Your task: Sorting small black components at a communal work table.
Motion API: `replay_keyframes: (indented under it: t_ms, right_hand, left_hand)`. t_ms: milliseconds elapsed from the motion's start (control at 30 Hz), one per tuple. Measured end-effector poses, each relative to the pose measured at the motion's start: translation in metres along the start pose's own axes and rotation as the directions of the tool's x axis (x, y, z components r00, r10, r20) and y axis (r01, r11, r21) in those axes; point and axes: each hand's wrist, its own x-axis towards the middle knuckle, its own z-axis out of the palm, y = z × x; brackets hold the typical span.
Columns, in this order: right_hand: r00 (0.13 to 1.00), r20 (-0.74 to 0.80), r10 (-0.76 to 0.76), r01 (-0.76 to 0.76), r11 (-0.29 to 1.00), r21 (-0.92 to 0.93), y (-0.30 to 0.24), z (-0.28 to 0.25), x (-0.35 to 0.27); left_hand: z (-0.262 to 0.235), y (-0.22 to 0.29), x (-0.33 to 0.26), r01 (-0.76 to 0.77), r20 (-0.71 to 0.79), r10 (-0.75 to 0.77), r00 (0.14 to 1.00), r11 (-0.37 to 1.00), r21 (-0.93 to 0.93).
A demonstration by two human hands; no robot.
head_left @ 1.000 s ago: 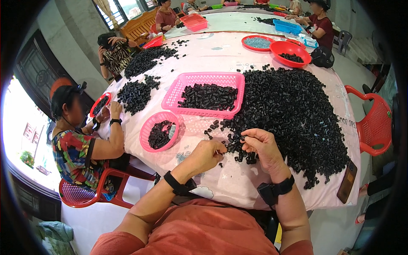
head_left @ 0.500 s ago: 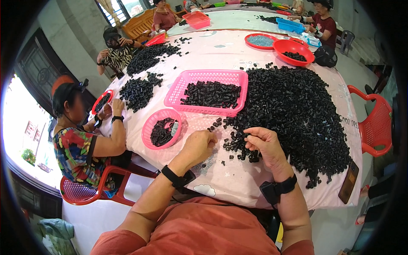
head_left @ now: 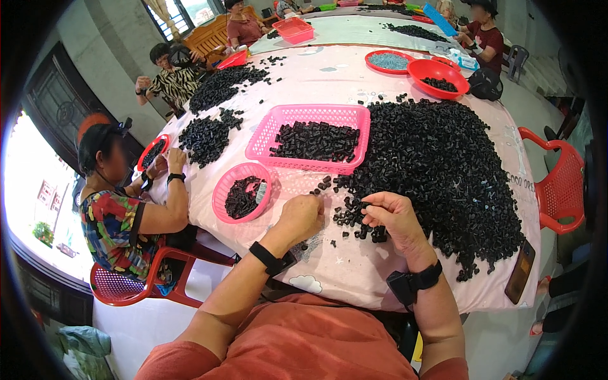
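Thumb and forefinger of the right hand [head_left: 394,216] close together at the near edge of the black heap [head_left: 437,164]; cannot tell whether pinching a piece. Left hand [head_left: 299,216] curled just left of the heap, fingertips hidden; cannot tell whether holding anything. Since a second ago, drawn slightly leftward, with right hand nearly still: probably a brief gap in fingertip work. Rightward, little room, with black pieces spread close to the phone [head_left: 520,271]; ahead, pink basket [head_left: 306,164] against the heap. Open room towards the near edge of the bench [head_left: 342,278] and left, as far as the round basket [head_left: 220,192]. Farther off, blue basket [head_left: 440,19] now raised and tilted beside a co-worker [head_left: 489,41].
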Motion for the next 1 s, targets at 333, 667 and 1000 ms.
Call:
replay_keyframes:
  t_ms: [333, 667, 1000]
  right_hand:
    - [0.999, 0.038, 0.022, -0.020, 0.999, -0.037, 0.002, 0.002, -0.001]
    - [0.996, 0.079, 0.036, -0.036, 0.999, 0.001, -0.001, 0.005, -0.004]
    - [0.995, 0.095, 0.030, -0.034, 0.999, 0.041, 0.003, 0.005, -0.002]
  left_hand:
    - [-0.018, 0.037, 0.000, -0.021, -0.067, -0.023, 0.997, 0.805, -0.592]
    - [-0.010, 0.065, 0.003, -0.048, -0.167, -0.078, 0.983, 0.765, -0.642]
    - [0.010, 0.069, 0.007, -0.062, -0.214, -0.180, 0.960, 0.609, -0.791]
